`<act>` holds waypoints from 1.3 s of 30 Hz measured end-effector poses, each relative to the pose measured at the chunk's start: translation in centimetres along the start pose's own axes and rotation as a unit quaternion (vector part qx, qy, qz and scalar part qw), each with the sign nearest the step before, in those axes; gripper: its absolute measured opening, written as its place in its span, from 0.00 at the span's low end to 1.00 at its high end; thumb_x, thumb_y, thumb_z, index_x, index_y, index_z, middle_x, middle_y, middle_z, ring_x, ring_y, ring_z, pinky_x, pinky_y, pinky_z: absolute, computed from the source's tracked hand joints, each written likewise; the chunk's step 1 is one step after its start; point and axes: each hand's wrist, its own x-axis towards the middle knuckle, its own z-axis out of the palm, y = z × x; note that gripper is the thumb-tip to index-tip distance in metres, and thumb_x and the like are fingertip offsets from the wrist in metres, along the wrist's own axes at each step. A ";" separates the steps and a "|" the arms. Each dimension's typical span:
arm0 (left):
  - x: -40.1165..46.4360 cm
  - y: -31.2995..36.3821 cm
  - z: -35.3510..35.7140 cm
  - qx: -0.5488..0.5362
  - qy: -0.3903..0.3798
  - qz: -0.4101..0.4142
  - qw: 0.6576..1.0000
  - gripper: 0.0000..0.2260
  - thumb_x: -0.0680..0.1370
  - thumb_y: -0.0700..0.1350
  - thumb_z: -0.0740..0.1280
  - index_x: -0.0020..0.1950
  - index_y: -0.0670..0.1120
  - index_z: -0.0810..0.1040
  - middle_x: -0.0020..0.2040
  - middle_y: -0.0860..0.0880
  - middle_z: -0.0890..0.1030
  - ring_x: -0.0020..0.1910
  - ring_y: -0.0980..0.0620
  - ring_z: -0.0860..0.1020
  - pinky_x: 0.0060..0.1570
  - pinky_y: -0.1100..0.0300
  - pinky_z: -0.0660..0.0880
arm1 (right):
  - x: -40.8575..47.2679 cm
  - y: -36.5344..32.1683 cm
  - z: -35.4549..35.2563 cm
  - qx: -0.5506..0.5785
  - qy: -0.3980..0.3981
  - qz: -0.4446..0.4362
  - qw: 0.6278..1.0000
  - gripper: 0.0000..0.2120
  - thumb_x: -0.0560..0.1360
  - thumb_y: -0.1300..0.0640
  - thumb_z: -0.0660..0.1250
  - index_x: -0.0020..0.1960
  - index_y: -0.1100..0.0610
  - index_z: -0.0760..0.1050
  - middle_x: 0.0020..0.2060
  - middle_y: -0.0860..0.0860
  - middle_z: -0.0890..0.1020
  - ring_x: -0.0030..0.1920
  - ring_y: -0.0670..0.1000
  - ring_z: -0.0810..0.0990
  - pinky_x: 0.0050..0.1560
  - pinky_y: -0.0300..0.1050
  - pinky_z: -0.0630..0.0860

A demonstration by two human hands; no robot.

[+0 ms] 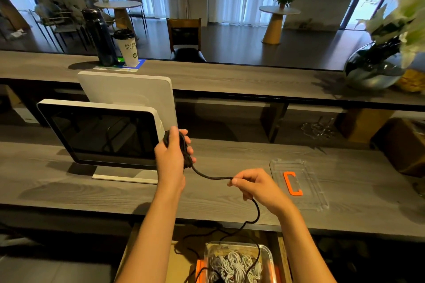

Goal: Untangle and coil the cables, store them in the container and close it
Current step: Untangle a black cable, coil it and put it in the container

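We hold the black cable (213, 177) in both hands above the worktop (230, 158). Our left hand (172, 156) grips the coil already wound, its fingers curled round the bundle, raised just in front of the monitor (99, 131). Our right hand (255, 185) sits lower and to the right, its grip pinching the free run between thumb and forefinger. The short span between the hands sags slightly and lies left to right; past the right hand the cable loops down over the worktop edge toward the container (239, 259), which holds pale coiled cables. The right hand is nearer the slack, so we judge it feeds the next loop leftward. The cable looks dark, braided and limp. The clear lid (299, 181) lies off, to the right.
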 end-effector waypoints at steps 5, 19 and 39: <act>-0.1 -0.8 0.2 0.307 -0.044 0.113 0.944 0.19 0.81 0.56 0.63 0.42 0.42 0.78 0.31 0.48 0.74 0.31 0.51 0.73 0.34 0.54 0.72 | -0.3 -1.8 0.2 0.017 -0.022 -0.048 0.998 0.13 0.81 0.53 0.64 0.46 0.58 0.84 0.27 0.48 0.67 0.28 0.45 0.63 0.29 0.36 0.62; -2.3 -0.9 1.0 0.401 -0.490 -0.117 0.765 0.29 0.77 0.68 0.55 0.53 0.44 0.80 0.38 0.50 0.78 0.33 0.57 0.73 0.33 0.67 0.71 | 0.0 -3.8 1.7 0.070 0.113 -0.095 0.987 0.14 0.78 0.60 0.68 0.34 0.59 0.79 0.24 0.48 0.75 0.25 0.44 0.71 0.27 0.35 0.68; 0.3 -1.4 0.0 -0.054 -0.077 -0.151 0.984 0.21 0.85 0.54 0.54 0.62 0.40 0.78 0.54 0.39 0.84 0.50 0.41 0.85 0.46 0.46 0.82 | 0.0 -0.4 0.0 0.091 0.163 0.010 0.982 0.20 0.81 0.52 0.64 0.31 0.56 0.69 0.25 0.48 0.69 0.28 0.49 0.70 0.34 0.44 0.76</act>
